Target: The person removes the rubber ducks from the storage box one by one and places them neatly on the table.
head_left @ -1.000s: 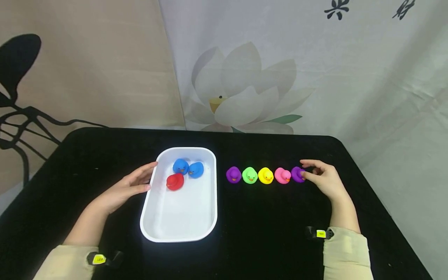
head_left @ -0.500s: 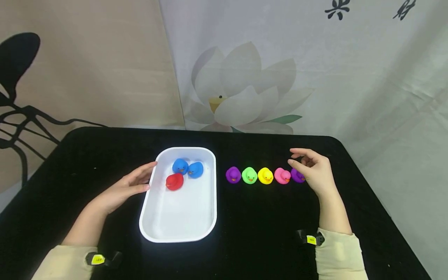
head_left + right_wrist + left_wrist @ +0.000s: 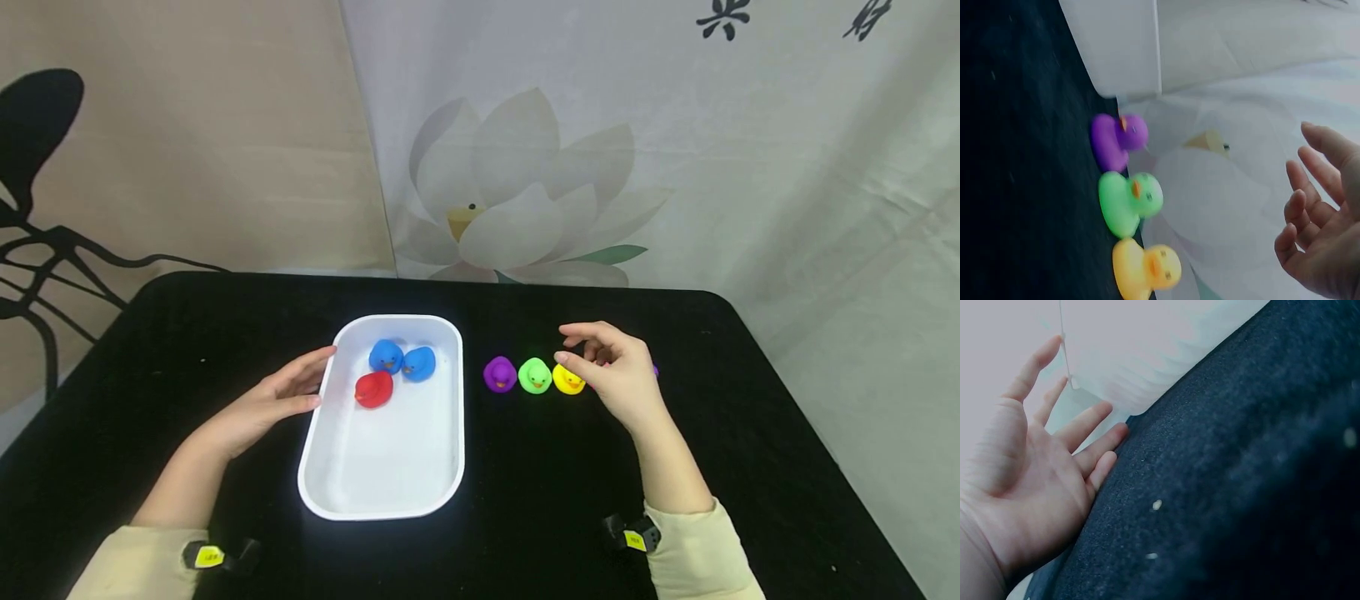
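Note:
A white tray (image 3: 386, 467) holds two blue rubber ducks (image 3: 386, 356) and a red rubber duck (image 3: 373, 389). My left hand (image 3: 262, 404) rests its fingertips and thumb at the tray's left rim, its fingers extended in the left wrist view. Right of the tray stands a row of ducks: purple (image 3: 500, 375), green (image 3: 536, 376) and yellow (image 3: 569, 377). Over the right part of this row is my right hand (image 3: 611, 371), holding nothing, thumb and fingers apart. It hides most of a pink duck and leaves a sliver of another purple duck (image 3: 656, 371) showing.
Everything stands on a black cloth-covered table (image 3: 540, 492). Behind it hangs a pale curtain (image 3: 750, 167) printed with a lotus. Each sleeve cuff carries a small black camera with a yellow label.
My right hand has let go of the purple duck at the row's right end and moved left above the row, to over the pink duck. The left hand and tray have stayed put.

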`<state>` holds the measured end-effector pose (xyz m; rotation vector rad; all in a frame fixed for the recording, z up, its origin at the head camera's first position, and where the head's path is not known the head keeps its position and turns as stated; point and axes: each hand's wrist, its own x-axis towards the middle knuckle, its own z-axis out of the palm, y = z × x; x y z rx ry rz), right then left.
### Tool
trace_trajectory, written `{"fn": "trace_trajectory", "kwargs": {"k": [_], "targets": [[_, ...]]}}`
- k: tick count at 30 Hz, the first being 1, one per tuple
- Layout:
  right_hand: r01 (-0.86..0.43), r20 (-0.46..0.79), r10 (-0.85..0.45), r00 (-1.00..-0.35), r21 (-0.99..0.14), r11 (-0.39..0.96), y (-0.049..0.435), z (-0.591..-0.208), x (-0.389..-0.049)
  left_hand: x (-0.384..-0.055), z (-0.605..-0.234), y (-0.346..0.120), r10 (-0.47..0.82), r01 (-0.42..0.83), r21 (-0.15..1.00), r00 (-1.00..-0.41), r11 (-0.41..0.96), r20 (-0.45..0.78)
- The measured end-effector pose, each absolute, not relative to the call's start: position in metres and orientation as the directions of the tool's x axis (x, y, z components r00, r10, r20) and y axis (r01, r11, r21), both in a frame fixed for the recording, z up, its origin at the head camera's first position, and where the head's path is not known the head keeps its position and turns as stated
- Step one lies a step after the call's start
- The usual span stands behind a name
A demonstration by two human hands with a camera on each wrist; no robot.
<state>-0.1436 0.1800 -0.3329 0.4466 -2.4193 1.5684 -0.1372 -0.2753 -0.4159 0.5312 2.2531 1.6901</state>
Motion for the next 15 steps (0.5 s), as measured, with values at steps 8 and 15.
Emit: {"fn": "trace_trajectory", "kwargs": {"k": [8,15], "targets": [[-0.406,0.352,-0.21,-0.912,-0.849,0.339,0.152,-0.336,-0.136,-0.137,-0.416,-0.276,0.445,0.121,0.961,-0.896,0.25,-0.003],[-0.406,0.326,-0.27,-0.906,-0.849,0.339,0.134,-0.343,-0.129,-0.138,-0.417,-0.276,0.446,0.121,0.962,-0.895,0.244,0.0]]}}
